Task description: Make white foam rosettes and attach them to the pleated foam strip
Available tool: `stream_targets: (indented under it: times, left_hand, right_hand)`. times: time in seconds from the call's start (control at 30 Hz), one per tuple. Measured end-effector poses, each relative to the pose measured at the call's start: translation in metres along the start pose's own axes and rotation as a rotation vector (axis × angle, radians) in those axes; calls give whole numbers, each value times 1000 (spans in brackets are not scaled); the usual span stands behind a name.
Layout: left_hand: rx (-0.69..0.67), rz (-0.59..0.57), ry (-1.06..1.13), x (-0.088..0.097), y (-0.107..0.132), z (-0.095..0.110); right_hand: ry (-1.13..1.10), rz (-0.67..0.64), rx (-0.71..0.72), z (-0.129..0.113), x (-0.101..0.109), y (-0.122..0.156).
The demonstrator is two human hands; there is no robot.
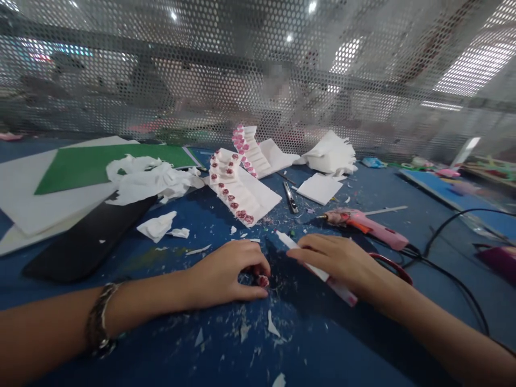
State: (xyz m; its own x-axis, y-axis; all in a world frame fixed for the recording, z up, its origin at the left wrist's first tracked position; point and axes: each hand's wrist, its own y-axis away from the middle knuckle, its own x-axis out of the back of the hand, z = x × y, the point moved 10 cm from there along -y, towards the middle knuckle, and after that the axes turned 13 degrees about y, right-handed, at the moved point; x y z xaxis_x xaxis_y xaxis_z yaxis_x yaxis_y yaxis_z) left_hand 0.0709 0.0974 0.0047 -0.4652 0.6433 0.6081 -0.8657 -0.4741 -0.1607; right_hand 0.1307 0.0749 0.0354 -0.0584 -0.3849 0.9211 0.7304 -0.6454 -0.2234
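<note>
A perforated screen (201,80) is seen behind the blue desk (342,357), which is strewn with paper scraps. At left, a green sheet (80,167) is partly covered by crumpled white paper (153,180). Beyond the hands, two stepped paper pieces (237,196) are edged with reddish and pink rosettes. A pink glue gun (377,227) is placed beyond the right hand (342,263), by whose fingers a white stick (318,272) is partly covered; whether that grip is closed cannot be told. Near the desk's middle, a small red-and-white piece (263,280) is pinched in the narrow grip of the left hand (236,271).
</note>
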Motion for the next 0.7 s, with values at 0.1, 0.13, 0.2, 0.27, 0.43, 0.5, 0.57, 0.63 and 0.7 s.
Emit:
stream_targets:
  times: [0.1,0.13,0.2,0.27,0.43,0.5,0.57,0.63,0.7]
  left_hand:
    - [22,4,29,2,0,-1]
    - [33,9,44,3,0,-2]
    - [49,36,76,7,0,-2]
    - [64,88,94,15,0,-3]
    - [133,236,165,38,4,-5]
    - [168,281,250,46,5,-7]
    - [212,330,345,52,7,-12]
    - [244,385,436,57,9,-19]
    - [274,442,522,61,11,-28]
  right_hand:
    - [34,-110,41,-5,-13,0]
    - [31,-116,34,-4,-13,0]
    - [2,-124,12,2,-7,0]
    - [-21,-130,-82,17,3,3]
    - [224,-362,-808,112,19,61]
    - [296,-518,-972,135,14,90]
    - [196,-642,-1039,147,-3,111]
    - [0,-700,-930,145,-25,113]
    - [-104,-670,-827,143,-36,109]
